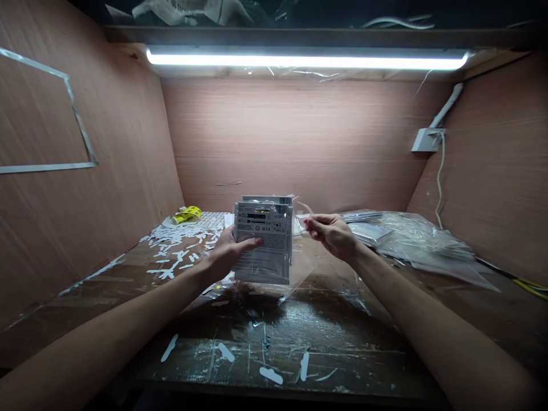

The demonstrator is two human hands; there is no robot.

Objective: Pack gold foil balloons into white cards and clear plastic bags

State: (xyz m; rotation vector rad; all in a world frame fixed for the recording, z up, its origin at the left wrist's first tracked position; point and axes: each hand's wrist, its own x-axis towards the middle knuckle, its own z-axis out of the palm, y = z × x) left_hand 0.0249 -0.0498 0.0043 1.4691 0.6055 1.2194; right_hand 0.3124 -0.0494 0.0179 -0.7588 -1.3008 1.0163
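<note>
My left hand (233, 248) is closed round the left side of a stack of flat printed packets (265, 257) in clear plastic, its thumb lying across the front one. The packets stand upright above the table, showing grey panels of small print, symbols and a barcode. Just right of the stack, my right hand (331, 231) pinches a thin pale strip (305, 206), which looks like clear film. What else lies between those fingertips is too small to tell.
Small white hang-tab-shaped pieces (171, 268) litter the table (321, 337), some near its front edge. A yellow label roll (187, 214) lies at the back left. Bagged packets (423, 237) are heaped at the right. Wooden walls and a lamp (308, 59) surround the bench.
</note>
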